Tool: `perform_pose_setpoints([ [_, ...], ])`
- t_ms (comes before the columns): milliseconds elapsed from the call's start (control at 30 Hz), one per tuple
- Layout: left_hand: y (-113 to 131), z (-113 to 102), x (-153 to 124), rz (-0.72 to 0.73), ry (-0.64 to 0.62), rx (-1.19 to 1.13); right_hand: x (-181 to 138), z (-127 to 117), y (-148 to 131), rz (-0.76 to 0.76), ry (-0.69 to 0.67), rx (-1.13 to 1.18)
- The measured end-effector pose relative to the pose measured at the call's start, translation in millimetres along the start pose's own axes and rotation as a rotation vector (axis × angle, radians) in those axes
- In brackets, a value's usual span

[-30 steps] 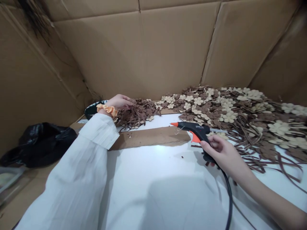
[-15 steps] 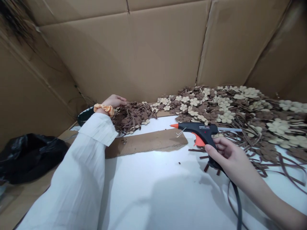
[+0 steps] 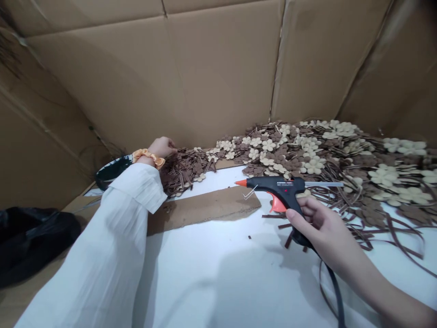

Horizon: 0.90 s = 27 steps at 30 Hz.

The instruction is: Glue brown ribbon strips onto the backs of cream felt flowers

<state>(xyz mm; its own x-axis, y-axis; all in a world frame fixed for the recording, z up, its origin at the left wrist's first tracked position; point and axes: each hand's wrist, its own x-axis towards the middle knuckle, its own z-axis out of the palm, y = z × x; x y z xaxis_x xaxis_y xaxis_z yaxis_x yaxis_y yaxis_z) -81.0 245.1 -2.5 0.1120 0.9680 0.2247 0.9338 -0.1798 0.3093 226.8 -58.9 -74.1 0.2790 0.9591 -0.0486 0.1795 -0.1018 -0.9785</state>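
Observation:
My right hand [image 3: 322,223] is wrapped round the grip of a black hot glue gun [image 3: 290,193] with an orange nozzle and trigger. The nozzle points left, and a pale glue stick [image 3: 324,184] juts from the gun's back. My left hand [image 3: 163,146] reaches to the far end of a heap of brown felt pieces and strips [image 3: 184,171]. Its fingers are curled together, and whatever is in them is hidden. Between the hands, a flat strip of brown cardboard [image 3: 205,207] lies on the white table [image 3: 191,273].
Brown and cream felt flowers [image 3: 307,150] are piled along the back right. Loose brown strips [image 3: 406,237] lie at the right. A dark round container [image 3: 112,173] stands behind my left wrist, and a black plastic bag [image 3: 37,241] is at the left. Cardboard walls [image 3: 221,68] enclose the back.
My left hand's fingers were stretched over the brown heap and are now curled in. The view has turned slightly right. My right hand still holds the glue gun much the same way.

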Motion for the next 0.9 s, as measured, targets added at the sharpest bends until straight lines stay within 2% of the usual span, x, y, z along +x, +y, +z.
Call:
perform_pose_setpoints([
  [133,35,17,7,0.077,0.054,0.041,2,2,0,0.037,-0.005,0.098],
  [300,81,68,7,0.115,-0.068,0.006,3,4,2,0.088,-0.055,0.154],
  [400,94,94,-2,0.127,-0.068,-0.055,5,4,3,0.082,-0.056,0.187],
  [467,97,102,-8,0.136,-0.046,-0.092,5,4,2,0.079,-0.055,0.194],
  [600,102,105,-17,0.138,0.010,-0.135,3,2,1,0.074,-0.052,0.171],
  [733,118,99,-30,0.146,0.089,-0.172,2,2,-3,0.083,0.007,0.119],
  [800,129,93,-44,0.173,0.138,-0.231,2,1,-4,0.090,0.024,0.095],
  [900,143,83,-81,0.235,0.178,-0.354,4,-2,-3,0.072,0.028,0.082],
])
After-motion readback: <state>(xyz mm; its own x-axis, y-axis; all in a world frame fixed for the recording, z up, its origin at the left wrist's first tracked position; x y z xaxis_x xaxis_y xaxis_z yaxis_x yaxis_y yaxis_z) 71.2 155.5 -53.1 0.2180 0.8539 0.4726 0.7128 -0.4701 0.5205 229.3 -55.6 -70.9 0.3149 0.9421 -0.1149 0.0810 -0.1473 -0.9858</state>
